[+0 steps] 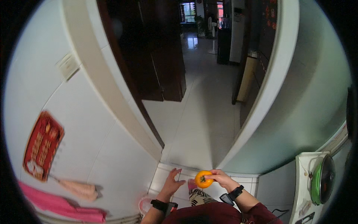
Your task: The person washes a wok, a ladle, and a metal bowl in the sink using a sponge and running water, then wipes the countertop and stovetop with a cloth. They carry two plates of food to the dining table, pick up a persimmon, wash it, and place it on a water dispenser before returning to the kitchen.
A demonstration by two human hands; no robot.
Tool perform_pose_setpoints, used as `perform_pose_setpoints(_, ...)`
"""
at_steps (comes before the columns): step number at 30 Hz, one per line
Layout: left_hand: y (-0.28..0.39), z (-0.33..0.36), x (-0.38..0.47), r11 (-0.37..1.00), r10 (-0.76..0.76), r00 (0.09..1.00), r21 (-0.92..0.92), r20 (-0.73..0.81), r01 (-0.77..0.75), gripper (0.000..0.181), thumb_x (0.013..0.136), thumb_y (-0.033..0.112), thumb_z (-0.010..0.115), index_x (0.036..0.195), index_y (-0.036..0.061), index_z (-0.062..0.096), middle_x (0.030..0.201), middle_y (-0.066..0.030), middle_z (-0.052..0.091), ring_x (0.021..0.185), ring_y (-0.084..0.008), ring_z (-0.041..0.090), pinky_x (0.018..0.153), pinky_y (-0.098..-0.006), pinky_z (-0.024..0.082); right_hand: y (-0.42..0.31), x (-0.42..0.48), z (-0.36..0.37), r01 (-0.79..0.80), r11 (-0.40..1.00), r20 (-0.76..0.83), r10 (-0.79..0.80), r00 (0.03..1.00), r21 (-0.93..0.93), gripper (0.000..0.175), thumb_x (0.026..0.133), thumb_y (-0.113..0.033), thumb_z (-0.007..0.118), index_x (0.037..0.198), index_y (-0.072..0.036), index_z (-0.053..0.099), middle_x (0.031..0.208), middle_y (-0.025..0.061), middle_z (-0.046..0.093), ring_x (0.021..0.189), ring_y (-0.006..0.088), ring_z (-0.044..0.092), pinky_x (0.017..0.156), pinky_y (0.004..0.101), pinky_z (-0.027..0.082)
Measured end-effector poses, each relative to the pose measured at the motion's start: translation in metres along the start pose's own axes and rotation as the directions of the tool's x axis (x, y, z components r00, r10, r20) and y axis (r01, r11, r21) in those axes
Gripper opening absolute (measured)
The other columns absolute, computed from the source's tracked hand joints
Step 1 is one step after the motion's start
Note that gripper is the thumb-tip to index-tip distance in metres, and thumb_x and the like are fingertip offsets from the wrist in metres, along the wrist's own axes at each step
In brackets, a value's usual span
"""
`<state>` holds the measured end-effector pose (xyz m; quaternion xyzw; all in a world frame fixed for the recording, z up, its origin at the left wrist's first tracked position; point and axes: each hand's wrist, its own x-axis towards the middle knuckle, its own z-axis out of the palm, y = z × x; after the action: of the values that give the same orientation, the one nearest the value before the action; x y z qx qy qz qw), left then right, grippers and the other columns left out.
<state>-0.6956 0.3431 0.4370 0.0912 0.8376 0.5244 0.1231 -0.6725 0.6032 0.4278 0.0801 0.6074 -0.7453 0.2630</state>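
Observation:
My right hand [221,178] grips a round orange-yellow fruit or vegetable, perhaps a tomato [202,183], with the thumb beside its green-brown stem end. It is held in front of my body, above the tiled floor. My left hand [172,183] hangs to the left of it with fingers spread and nothing between them. A dark strap [159,205] circles my left wrist, and another strap [236,192] with a small device sits on my right wrist.
A doorway opens ahead, with a white frame [268,92] and dark wooden cabinet [156,56]. Frosted glass [302,112] stands right, above a white stand [299,179] bearing a green pan [316,184]. Left are a pink cloth [64,205], red sign [43,147] and pinkish bin [144,203].

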Motion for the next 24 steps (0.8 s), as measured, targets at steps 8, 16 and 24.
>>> perform_pose_setpoints(8, 0.046, -0.103, 0.184, 0.879, -0.254, 0.967, -0.412, 0.027, 0.242, 0.051, 0.077, 0.007, 0.069, 0.122, -0.0013, 0.049, 0.118, -0.0107, 0.054, 0.109, -0.0182, 0.049, 0.094, -0.0311, 0.037, -0.159, 0.238, 0.019, 0.035, 0.989, 0.302, -0.078, 0.950, 0.146, 0.043, 0.084, -0.038, 0.061, 0.110, -0.004, 0.059, 0.103, 0.0049, 0.061, 0.092, 0.0136, 0.058, 0.079, 0.0276, 0.047)
perform_pose_setpoints(16, -0.033, -0.180, 0.367, 0.906, -0.266, 0.942, -0.388, -0.205, 0.171, 0.027, 0.076, 0.003, 0.060, 0.102, -0.0026, 0.059, 0.095, -0.0091, 0.061, 0.085, -0.0201, 0.058, 0.076, -0.0307, 0.043, -0.251, 0.399, -0.050, -0.127, 0.982, 0.119, 0.111, 0.987, 0.137, 0.051, 0.081, -0.039, 0.065, 0.115, -0.003, 0.056, 0.103, 0.0054, 0.061, 0.094, 0.0138, 0.057, 0.078, 0.0264, 0.047)
perform_pose_setpoints(24, 0.059, -0.180, 0.650, 0.918, 0.115, 0.931, -0.394, 0.346, 0.033, 0.044, 0.074, 0.012, 0.070, 0.113, -0.0005, 0.053, 0.100, -0.0082, 0.061, 0.095, -0.0175, 0.056, 0.085, -0.0302, 0.043, -0.379, 0.449, -0.147, 0.197, 0.958, -0.200, -0.155, 0.967, 0.209, 0.058, 0.080, -0.044, 0.065, 0.114, 0.002, 0.053, 0.101, 0.0058, 0.059, 0.088, 0.0124, 0.057, 0.076, 0.0237, 0.047)
